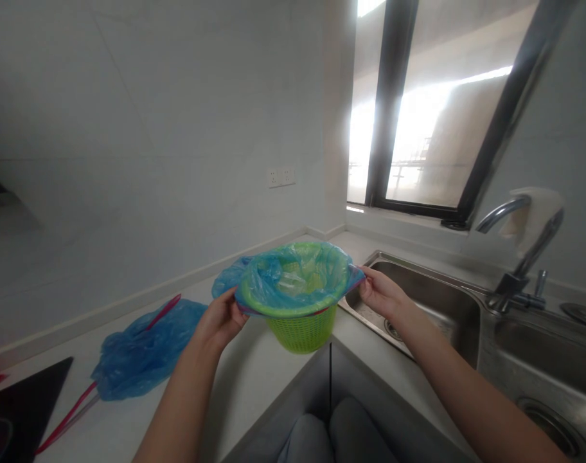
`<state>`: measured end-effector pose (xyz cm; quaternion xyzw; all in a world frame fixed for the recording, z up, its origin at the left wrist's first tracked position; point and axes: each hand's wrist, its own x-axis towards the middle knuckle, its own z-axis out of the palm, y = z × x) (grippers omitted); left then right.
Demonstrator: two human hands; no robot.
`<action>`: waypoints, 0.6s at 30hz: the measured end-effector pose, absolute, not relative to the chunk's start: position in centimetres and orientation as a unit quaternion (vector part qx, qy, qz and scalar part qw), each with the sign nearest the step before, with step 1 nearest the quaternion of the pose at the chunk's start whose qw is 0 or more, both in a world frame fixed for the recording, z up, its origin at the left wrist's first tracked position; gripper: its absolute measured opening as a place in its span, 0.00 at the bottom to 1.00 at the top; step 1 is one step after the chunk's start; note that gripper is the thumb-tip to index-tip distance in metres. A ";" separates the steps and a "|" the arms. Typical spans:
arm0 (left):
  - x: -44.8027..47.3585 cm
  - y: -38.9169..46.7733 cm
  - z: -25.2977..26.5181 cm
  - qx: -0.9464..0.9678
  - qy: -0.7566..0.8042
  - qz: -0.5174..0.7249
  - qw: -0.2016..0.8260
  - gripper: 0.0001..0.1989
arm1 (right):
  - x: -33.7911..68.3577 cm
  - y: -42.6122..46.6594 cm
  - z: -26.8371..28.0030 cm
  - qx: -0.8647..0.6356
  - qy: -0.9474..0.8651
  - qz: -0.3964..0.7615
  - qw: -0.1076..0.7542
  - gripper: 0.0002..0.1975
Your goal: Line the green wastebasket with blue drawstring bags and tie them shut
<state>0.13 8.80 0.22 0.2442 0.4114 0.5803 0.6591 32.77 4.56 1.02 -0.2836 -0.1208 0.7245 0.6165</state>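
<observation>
A green plastic mesh basket (301,333) sits in front of me near the counter's inner corner. A thin blue plastic bag (293,297) lines it, with its edge folded out over the rim. My left hand (223,319) pinches the bag's edge at the left of the rim. On the right, my right hand (377,290) grips the bag's edge and pulls it a little outward. More blue film bulges behind the rim on the left. Another blue bag (151,347) with red drawstrings lies crumpled on the counter, left of my left hand.
A double steel sink (435,308) with a chrome faucet (519,263) is at the right; a cloth (529,215) hangs over the faucet. A black cooktop (30,408) lies at the lower left. Wall sockets (281,177) and a window (432,116) are behind the counter (268,379).
</observation>
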 end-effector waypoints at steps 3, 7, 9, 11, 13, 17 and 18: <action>-0.2 8.5 0.6 0.266 0.394 0.583 0.659 0.05 | 32.6 4.2 1.4 -0.271 -0.142 0.711 0.633 0.11; -1.0 8.8 0.9 0.347 0.450 0.559 0.603 0.05 | 32.5 3.7 2.0 -0.262 -0.199 0.689 0.646 0.10; -1.3 9.1 1.0 0.391 0.493 0.532 0.567 0.10 | 32.4 3.4 2.5 -0.271 -0.221 0.678 0.647 0.09; -1.5 9.4 1.2 0.418 0.524 0.512 0.537 0.14 | 32.2 3.2 3.2 -0.282 -0.247 0.673 0.637 0.09; -1.5 9.7 1.6 0.431 0.541 0.507 0.515 0.17 | 31.9 3.2 3.8 -0.296 -0.273 0.671 0.623 0.09; -1.3 9.9 2.5 0.463 0.585 0.511 0.426 0.18 | 31.0 3.4 5.1 -0.326 -0.320 0.660 0.596 0.06; -1.2 9.9 2.7 0.476 0.605 0.511 0.383 0.17 | 30.7 3.5 5.4 -0.328 -0.333 0.658 0.590 0.05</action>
